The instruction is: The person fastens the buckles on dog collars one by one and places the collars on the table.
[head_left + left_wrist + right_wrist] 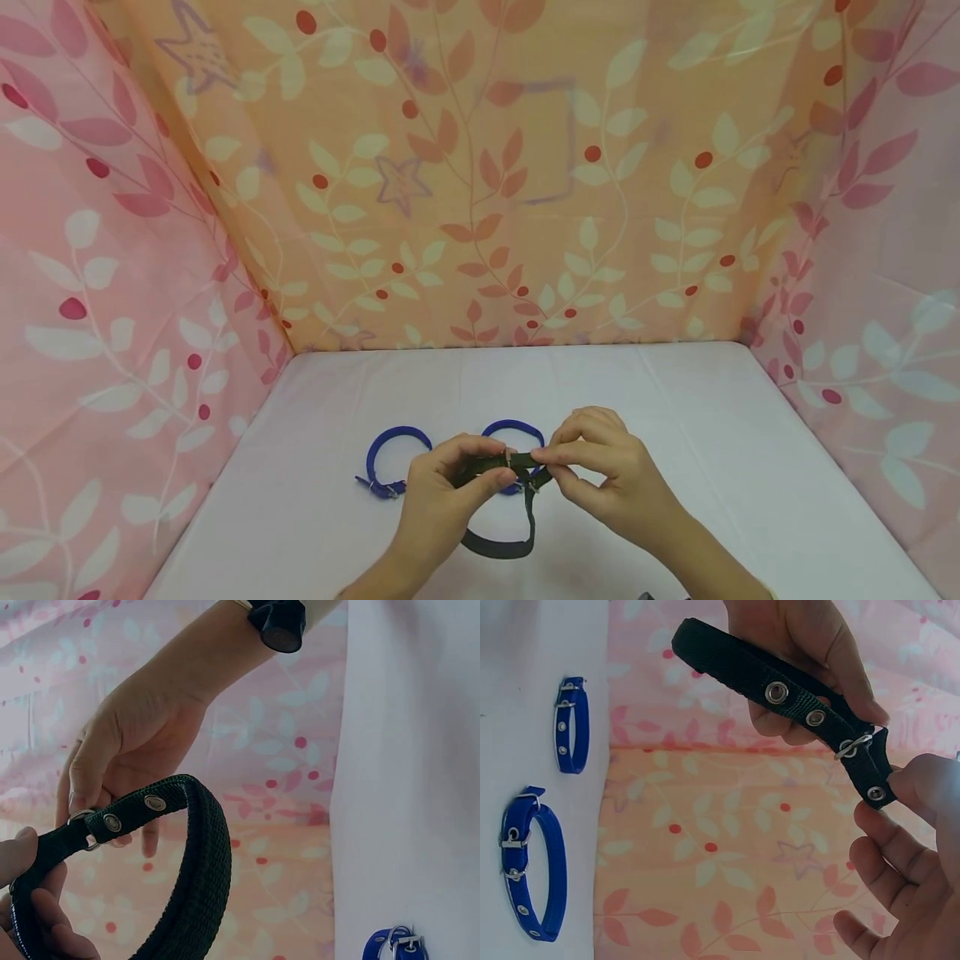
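A dark green webbing collar (497, 548) with metal eyelets is held up between both hands, its loop hanging below them in the head view. My left hand (441, 504) grips the strap beside the buckle (853, 746), thumb and fingers on either side. With thumb and fingertips, my right hand (615, 471) pinches the collar's eyeleted end. In the right wrist view, that strap end (876, 793) extends past the metal ring and buckle. Fingers partly cover the buckle in the head view.
Two blue collars, a left one (401, 432) and a right one (514, 426), lie buckled into loops on the white tabletop (300, 467), beyond the hands. The right one is partly hidden. Patterned cloth walls (480, 250) enclose the table's back and sides.
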### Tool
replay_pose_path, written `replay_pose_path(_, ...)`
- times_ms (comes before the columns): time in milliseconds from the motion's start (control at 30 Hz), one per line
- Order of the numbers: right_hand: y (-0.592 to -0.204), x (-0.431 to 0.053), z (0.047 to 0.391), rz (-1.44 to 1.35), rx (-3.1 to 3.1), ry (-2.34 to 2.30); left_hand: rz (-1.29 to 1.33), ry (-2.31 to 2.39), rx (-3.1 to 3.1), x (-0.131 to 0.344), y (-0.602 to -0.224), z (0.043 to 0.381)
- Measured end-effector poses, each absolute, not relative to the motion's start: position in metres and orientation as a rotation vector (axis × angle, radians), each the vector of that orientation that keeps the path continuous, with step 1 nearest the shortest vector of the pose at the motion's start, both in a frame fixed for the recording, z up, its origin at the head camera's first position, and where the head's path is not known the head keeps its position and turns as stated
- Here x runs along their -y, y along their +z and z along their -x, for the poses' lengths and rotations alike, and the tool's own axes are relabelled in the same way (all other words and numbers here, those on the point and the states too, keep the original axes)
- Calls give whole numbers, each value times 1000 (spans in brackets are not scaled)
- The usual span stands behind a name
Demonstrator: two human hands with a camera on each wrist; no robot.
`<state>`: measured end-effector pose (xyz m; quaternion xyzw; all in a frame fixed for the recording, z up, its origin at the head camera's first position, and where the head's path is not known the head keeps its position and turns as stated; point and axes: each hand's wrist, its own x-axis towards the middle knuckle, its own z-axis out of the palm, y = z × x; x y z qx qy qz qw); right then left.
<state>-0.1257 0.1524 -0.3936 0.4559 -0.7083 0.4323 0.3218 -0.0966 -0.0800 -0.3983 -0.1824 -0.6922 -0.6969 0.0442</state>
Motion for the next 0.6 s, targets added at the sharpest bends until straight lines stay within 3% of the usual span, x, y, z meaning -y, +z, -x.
replay_pose_path(600,-388,-154,118,-1151,1910,867,576,-2121,2159,80,-397,97)
